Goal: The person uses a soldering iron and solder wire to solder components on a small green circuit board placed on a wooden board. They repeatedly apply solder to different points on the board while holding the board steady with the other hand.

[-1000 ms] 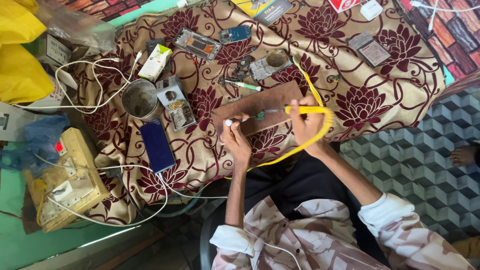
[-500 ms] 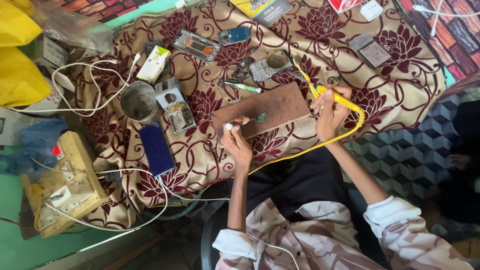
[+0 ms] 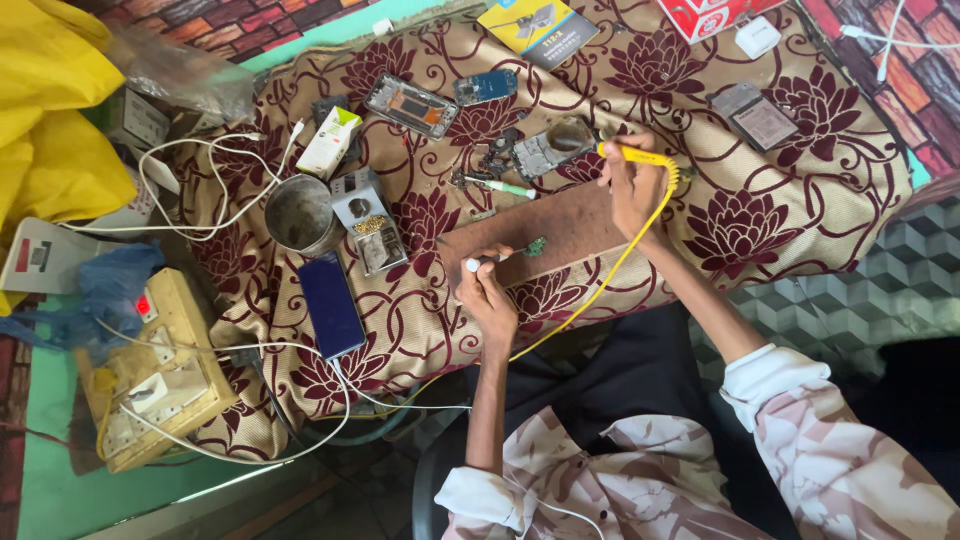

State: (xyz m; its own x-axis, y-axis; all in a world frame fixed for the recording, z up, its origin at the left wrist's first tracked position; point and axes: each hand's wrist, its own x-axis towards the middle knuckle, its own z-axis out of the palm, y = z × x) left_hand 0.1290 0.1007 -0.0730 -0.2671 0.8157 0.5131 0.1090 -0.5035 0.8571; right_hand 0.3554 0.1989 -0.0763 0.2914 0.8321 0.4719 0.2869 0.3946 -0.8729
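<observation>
Fingers (image 3: 622, 170) grip yellow plastic iron (image 3: 640, 156), wood board (image 3: 560, 228)

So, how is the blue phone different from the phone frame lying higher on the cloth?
The blue phone looks whole, with a smooth dark blue surface; the phone frame is opened, showing orange and grey inner parts. The blue phone lies near the table's front edge with a white cable at its lower end; the phone frame lies farther back, with no cable seen. Both are flat rectangles lying on the floral cloth.

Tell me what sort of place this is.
Probably a small phone-repair bench. Opened phone frames and loose boards lie on the flowered cloth; the right hand holds a yellow soldering iron above a wooden work board, and the left hand holds a small tool by a tiny green circuit board.
</observation>
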